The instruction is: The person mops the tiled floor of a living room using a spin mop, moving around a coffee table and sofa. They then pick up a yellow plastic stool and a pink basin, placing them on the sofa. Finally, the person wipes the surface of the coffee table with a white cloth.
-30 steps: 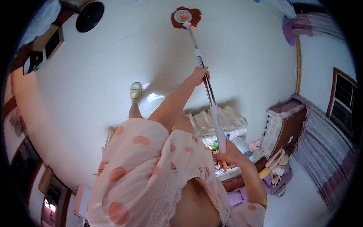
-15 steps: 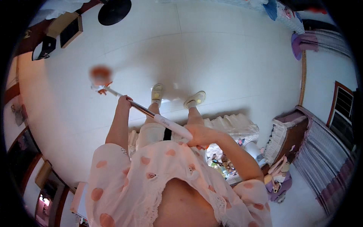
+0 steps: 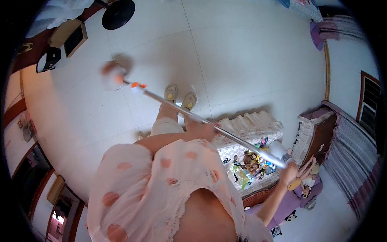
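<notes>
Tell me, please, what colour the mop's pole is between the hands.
The pole looks shiny silver there, best seen in the head view.

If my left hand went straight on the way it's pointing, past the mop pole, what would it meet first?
Probably the cream ruffled cover to its right, though depth is unclear and your left hand might pass above it.

Upper left: one round black disc (image 3: 118, 14), near which was one tan box (image 3: 63, 33). Right: one brown-framed window (image 3: 369, 101); one grey-and-purple curtain (image 3: 346, 155), which hung beside it. Lower right: one frill-covered table (image 3: 249, 126), which bore assorted clutter (image 3: 250, 164) and one white cylinder (image 3: 277, 148); one purple seat (image 3: 288, 204), on which plush toys (image 3: 307, 190) lay.
</notes>
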Demonstrator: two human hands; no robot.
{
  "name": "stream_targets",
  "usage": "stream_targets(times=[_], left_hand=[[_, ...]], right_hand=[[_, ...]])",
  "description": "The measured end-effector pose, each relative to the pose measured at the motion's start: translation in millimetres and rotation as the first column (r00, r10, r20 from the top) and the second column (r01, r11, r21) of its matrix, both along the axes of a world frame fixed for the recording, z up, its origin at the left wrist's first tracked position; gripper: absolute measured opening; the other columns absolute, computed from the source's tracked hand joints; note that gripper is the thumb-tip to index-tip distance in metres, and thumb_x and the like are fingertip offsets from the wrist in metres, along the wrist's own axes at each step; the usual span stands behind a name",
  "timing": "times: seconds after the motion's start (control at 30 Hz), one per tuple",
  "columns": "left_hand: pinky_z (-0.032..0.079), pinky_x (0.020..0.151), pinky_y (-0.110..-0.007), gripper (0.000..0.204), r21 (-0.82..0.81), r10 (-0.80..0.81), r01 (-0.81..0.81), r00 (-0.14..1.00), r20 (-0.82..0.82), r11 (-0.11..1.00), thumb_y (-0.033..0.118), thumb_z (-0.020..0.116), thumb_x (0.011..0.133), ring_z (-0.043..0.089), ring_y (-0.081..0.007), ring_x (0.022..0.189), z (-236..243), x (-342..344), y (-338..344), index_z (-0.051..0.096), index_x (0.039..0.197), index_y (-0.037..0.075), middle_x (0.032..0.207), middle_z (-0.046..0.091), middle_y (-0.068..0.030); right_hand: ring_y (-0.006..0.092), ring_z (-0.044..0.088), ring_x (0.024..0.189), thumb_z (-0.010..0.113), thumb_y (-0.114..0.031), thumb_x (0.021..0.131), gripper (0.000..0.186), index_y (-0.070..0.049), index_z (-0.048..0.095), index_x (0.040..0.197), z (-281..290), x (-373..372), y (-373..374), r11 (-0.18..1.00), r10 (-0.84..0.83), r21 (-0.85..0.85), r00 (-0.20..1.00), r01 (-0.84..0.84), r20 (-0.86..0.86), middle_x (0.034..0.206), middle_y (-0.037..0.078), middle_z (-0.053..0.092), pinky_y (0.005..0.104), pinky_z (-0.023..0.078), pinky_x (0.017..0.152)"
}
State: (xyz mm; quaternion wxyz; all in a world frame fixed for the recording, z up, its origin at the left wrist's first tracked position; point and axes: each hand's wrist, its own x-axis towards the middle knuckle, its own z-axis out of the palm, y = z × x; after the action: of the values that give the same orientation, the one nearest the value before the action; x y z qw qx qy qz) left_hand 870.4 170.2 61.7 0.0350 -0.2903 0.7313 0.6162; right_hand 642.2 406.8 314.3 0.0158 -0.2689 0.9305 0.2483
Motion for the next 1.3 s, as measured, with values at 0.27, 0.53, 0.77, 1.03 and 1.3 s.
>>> stream_targets(times=[0.27,0.53,0.77,1.03,1.3], left_hand=[[0.052,0.057,-0.047,0.014,0.773,0.121,-0.634,0.769,0.628,0.019,0.008,0.054,0.077,0.059,-0.0256,0.066,75,-141,118,0.046,0.085,0.001,0.075,0.051,-0.0099],[0.053,0.061,-0.041,0.008,0.869,0.296,-0.425,0.821,0.488,-0.254,0.006,0.051,0.082,0.057,-0.026,0.063,2,-142,-22,0.047,0.083,-0.002,0.069,0.053,-0.0127],[0.048,0.075,-0.048,0.016,0.897,0.528,-0.156,0.762,0.376,-0.413,0.015,0.051,0.084,0.057,-0.0323,0.075,12,37,-170,0.049,0.08,0.0,0.074,0.055,-0.014],[0.048,0.06,-0.035,0.011,0.651,0.632,-0.719,0.392,0.669,-0.243,0.017,0.052,0.077,0.055,-0.0213,0.064,-79,321,-315,0.052,0.074,0.007,0.065,0.054,-0.0075],[0.033,0.037,-0.025,0.025,0.341,0.69,-0.905,0.077,0.72,-0.254,0.016,0.045,0.085,0.039,-0.0121,0.04,-127,444,-299,0.033,0.062,0.014,0.048,0.035,0.0013]], right_hand=[[0.031,0.06,0.075,0.068,-0.01,0.06,0.026,-0.006,0.059,0.084,206,114,32,0.723,-0.573,0.383,0.809,0.575,-0.132,0.079,0.014,0.062,0.0407,0.046,0.064],[0.0365,0.059,0.074,0.072,-0.004,0.054,0.051,-0.005,0.056,0.103,182,172,-178,0.952,-0.284,0.209,0.898,0.223,0.336,0.079,0.02,0.06,0.0409,0.046,0.063],[0.0329,0.057,0.063,0.072,-0.004,0.053,0.059,-0.004,0.053,0.108,217,253,-328,0.92,0.163,0.244,0.866,-0.306,0.474,0.071,0.017,0.057,0.0404,0.043,0.054],[0.0267,0.056,0.058,0.058,-0.008,0.068,0.036,-0.004,0.052,0.104,89,331,-433,0.818,0.456,-0.053,0.589,-0.573,0.668,0.065,0.009,0.052,0.0364,0.044,0.052],[0.0177,0.055,0.049,0.062,-0.011,0.07,0.03,-0.002,0.048,0.095,-37,354,-321,0.991,0.111,-0.104,0.09,-0.083,0.99,0.065,0.009,0.055,0.0296,0.04,0.04]])
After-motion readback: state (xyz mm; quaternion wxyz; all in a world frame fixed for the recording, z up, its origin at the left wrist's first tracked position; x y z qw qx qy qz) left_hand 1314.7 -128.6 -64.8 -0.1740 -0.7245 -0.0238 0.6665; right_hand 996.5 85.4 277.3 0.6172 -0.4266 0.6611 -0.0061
